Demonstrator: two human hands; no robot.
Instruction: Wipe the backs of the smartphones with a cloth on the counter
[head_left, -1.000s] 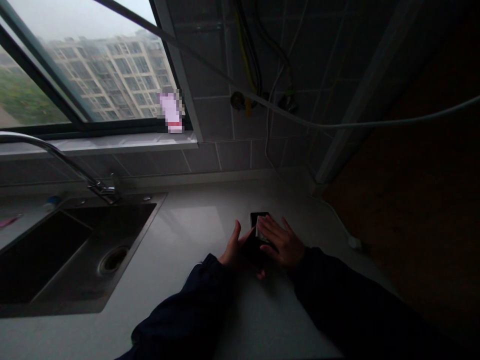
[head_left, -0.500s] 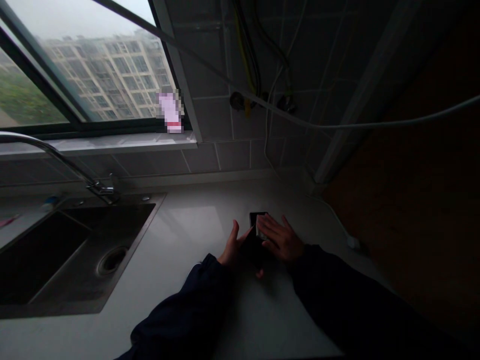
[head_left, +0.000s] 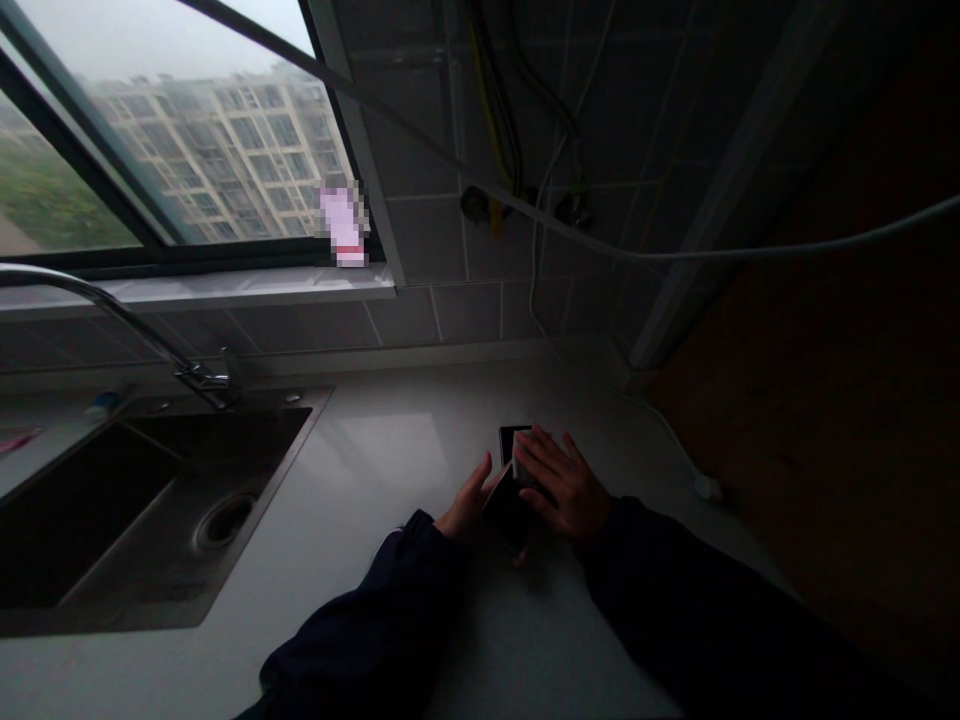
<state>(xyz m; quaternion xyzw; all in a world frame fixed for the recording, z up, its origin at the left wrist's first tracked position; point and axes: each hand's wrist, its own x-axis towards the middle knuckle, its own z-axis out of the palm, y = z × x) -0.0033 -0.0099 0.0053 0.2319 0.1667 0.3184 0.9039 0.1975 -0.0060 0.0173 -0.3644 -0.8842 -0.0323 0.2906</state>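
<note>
left hand [head_left: 469,505] grip props small dark flat object [head_left: 508,500] from its side | right hand [head_left: 559,480] lies flat on top, steadying it | lower centre of frame, on counter [head_left: 390,450] | sink [head_left: 150,500] far left

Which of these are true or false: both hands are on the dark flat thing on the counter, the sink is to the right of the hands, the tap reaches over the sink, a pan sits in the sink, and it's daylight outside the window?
1. Both the left hand and the right hand touch the dark flat object on the counter. True.
2. The sink lies to the right of the hands. False: it lies to their left.
3. The tap reaches over the sink. True.
4. A pan sits in the sink. False: only its drain shows.
5. The window shows daylight. True.
</note>
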